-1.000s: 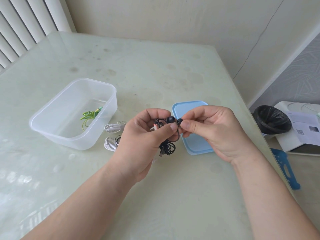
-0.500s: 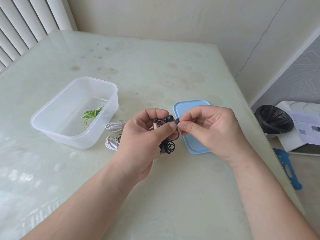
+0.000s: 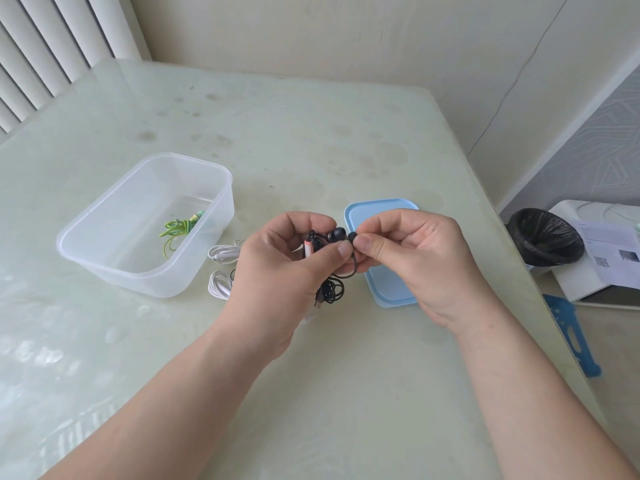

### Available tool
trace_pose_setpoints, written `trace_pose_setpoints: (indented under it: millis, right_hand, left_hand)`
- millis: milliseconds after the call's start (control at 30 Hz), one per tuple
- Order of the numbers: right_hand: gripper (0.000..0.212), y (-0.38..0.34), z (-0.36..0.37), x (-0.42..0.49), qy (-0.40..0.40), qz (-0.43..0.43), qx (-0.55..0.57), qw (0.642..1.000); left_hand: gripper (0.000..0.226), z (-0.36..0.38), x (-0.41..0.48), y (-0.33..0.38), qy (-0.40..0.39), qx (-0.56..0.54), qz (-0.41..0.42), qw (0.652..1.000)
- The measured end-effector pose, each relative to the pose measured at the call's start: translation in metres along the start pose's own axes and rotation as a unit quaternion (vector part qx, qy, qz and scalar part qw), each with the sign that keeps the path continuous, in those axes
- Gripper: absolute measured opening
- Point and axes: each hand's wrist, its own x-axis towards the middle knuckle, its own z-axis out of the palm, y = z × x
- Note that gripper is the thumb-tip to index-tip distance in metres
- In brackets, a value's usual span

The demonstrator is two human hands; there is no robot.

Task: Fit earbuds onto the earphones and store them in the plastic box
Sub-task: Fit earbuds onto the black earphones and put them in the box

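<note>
My left hand (image 3: 277,271) grips a bundle of black earphones (image 3: 330,289) above the table; the coiled cable hangs below my fingers and one earpiece with a black tip (image 3: 337,233) sticks up. My right hand (image 3: 415,258) pinches a small black earbud (image 3: 352,236) right beside that earpiece. The clear plastic box (image 3: 145,271) stands open to the left with green earphones (image 3: 178,230) lying inside. Two coiled white earphones (image 3: 220,271) lie on the table between the box and my left hand.
The blue lid (image 3: 381,209) lies flat on the table under my right hand. Past the table's right edge stand a black-lined bin (image 3: 543,237), a white unit with papers (image 3: 602,258) and a blue plastic piece (image 3: 571,330). A wall runs behind the table.
My hands stay together at the same spot. The right fingers have shifted slightly on the small earbud next to the earpiece. The view has tilted a little.
</note>
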Motion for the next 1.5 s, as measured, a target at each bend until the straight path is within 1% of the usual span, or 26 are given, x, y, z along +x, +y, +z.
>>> trace_pose_setpoints:
  millis: [133, 233, 300, 400, 500, 567, 667, 800, 900, 1000, 1067, 1333, 1500]
  right_hand:
    - [0.014, 0.0003, -0.0017, 0.0003, -0.01, -0.022, -0.025, 0.999]
    - [0.011, -0.0011, -0.0032, -0.0006, -0.015, -0.026, -0.016, 0.999]
    - [0.01, -0.001, -0.0029, -0.0007, -0.014, -0.008, 0.004, 1.0]
    - [0.009, 0.0002, -0.0022, 0.0001, -0.02, 0.047, 0.023, 0.998]
    - [0.004, 0.0005, -0.0036, 0.001, -0.016, 0.072, 0.04, 0.996]
    - [0.009, 0.0008, -0.0042, 0.0015, -0.005, 0.063, 0.043, 0.997]
    - [0.014, -0.0003, -0.0043, 0.0013, -0.008, 0.031, 0.028, 0.999]
    - [0.019, -0.0025, -0.0062, 0.0016, -0.014, 0.012, 0.013, 1.0]
    - [0.015, -0.0017, -0.0065, 0.002, -0.011, 0.03, 0.043, 0.999]
    - [0.018, -0.001, -0.0069, 0.0027, -0.006, 0.068, 0.089, 0.994]
    - [0.015, -0.0007, -0.0073, 0.0025, -0.017, 0.077, 0.101, 0.992]
    - [0.015, -0.0009, -0.008, 0.0016, -0.047, 0.072, 0.089, 0.992]
    - [0.009, 0.0008, -0.0038, 0.0015, -0.036, 0.045, 0.067, 0.996]
  left_hand:
    - [0.023, -0.0006, -0.0003, -0.0005, 0.002, -0.005, -0.014, 1.0]
    - [0.023, -0.0006, -0.0008, 0.0001, 0.003, -0.013, -0.019, 1.0]
    - [0.023, -0.0005, -0.0008, 0.0005, 0.011, 0.013, -0.005, 1.0]
    - [0.023, 0.0012, -0.0015, 0.0001, 0.025, 0.083, 0.029, 0.996]
    - [0.024, 0.0017, -0.0018, 0.0002, 0.032, 0.089, 0.029, 0.995]
    - [0.024, 0.0013, -0.0014, 0.0009, 0.031, 0.089, 0.026, 0.995]
    - [0.024, 0.0008, -0.0009, 0.0017, 0.026, 0.08, 0.019, 0.996]
    - [0.023, 0.0006, -0.0009, 0.0024, 0.018, 0.069, 0.009, 0.997]
    - [0.023, 0.001, -0.0012, 0.0025, 0.014, 0.067, 0.01, 0.998]
    - [0.023, 0.0005, -0.0011, 0.0025, 0.014, 0.061, 0.008, 0.998]
    - [0.023, 0.0, -0.001, 0.0027, 0.012, 0.056, 0.006, 0.998]
    - [0.024, -0.0009, -0.0001, 0.0026, 0.0, 0.012, -0.013, 1.0]
    - [0.022, -0.0008, 0.0002, 0.0017, 0.002, -0.002, -0.019, 1.0]
